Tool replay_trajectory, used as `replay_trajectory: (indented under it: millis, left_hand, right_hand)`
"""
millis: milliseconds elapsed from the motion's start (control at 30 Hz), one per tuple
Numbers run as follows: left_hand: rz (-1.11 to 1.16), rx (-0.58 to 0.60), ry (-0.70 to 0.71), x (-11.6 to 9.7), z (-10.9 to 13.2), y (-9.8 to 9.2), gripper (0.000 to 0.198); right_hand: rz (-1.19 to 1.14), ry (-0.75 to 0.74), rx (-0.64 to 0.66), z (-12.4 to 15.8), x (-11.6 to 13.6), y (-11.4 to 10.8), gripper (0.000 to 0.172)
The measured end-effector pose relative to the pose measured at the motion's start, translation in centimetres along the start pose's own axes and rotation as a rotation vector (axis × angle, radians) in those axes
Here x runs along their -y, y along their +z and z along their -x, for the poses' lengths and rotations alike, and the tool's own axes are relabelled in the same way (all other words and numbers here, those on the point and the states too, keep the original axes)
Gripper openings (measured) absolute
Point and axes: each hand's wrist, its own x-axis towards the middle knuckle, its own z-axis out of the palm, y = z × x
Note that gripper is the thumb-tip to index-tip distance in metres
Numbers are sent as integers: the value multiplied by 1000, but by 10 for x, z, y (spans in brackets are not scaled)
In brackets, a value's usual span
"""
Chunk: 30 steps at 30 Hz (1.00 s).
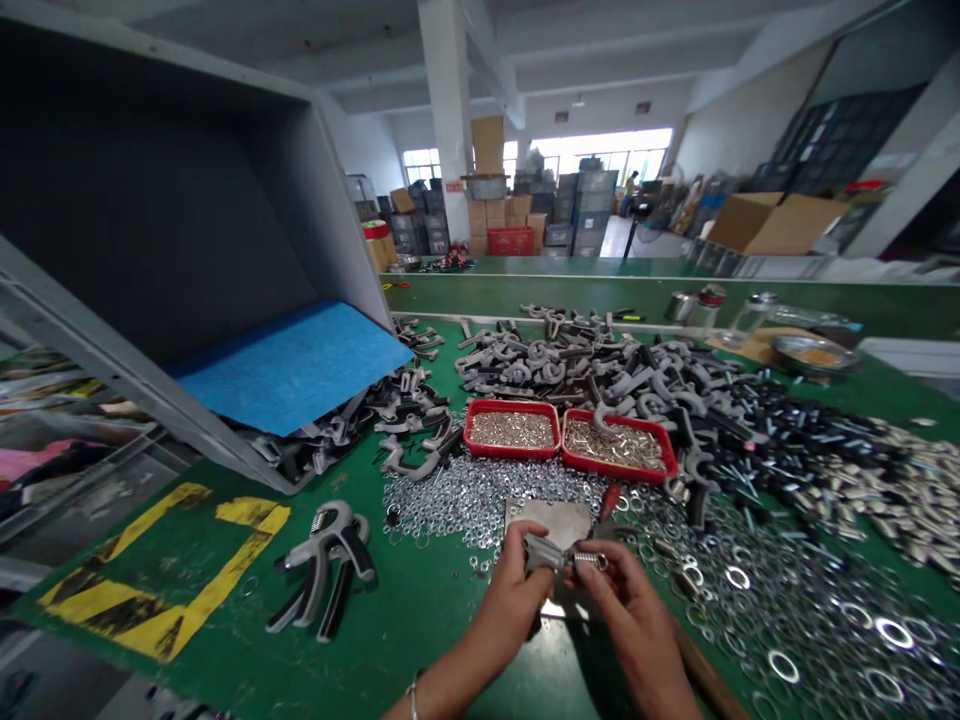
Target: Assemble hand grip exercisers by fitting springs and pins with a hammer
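Observation:
My left hand (511,592) is closed around a grey metal clamp part (541,551), holding it over a flat metal plate (562,513). Right beside it, my right hand (628,603) pinches a small coil spring (589,559) against the near end of that part. Both hands meet low in the middle of the view. Whether the spring is seated in the part cannot be made out. A red handle (610,500) lies just behind my right hand. To the left lie assembled grey clamps (330,560) with black grips.
Two red trays (512,455) of small metal pieces stand behind the plate. Washers (784,665) and nuts (457,505) are spread around. Grey clamp parts (570,360) pile up at the back. A large grey bin (330,180) lies tipped at left. A wooden handle (709,675) lies at right.

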Motion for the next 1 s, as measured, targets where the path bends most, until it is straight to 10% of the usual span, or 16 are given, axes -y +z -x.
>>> replay_trajectory:
  millis: [100, 233, 333, 600, 800, 1000]
  left_hand:
    - [58, 62, -84, 2, 7, 3, 34]
    - [42, 502, -295, -5, 21, -3, 47]
    - [204, 616, -315, -5, 26, -7, 52]
    - [71, 161, -128, -8, -3, -9, 41]
    - [-110, 128, -112, -22, -31, -17, 47]
    - [-191, -136, 62, -29, -29, -8, 42]
  right_hand:
    - [82, -79, 26, -1, -4, 0, 36]
    - [58, -70, 194, -1, -5, -8, 30]
    - [94, -43, 392, -4, -2, -20, 30]
    - [1289, -645, 165, -107, -7, -106, 26]
    - [1374, -744, 306, -147, -10, -121, 22]
    - [1182, -700, 226, -119, 5, -115, 20]
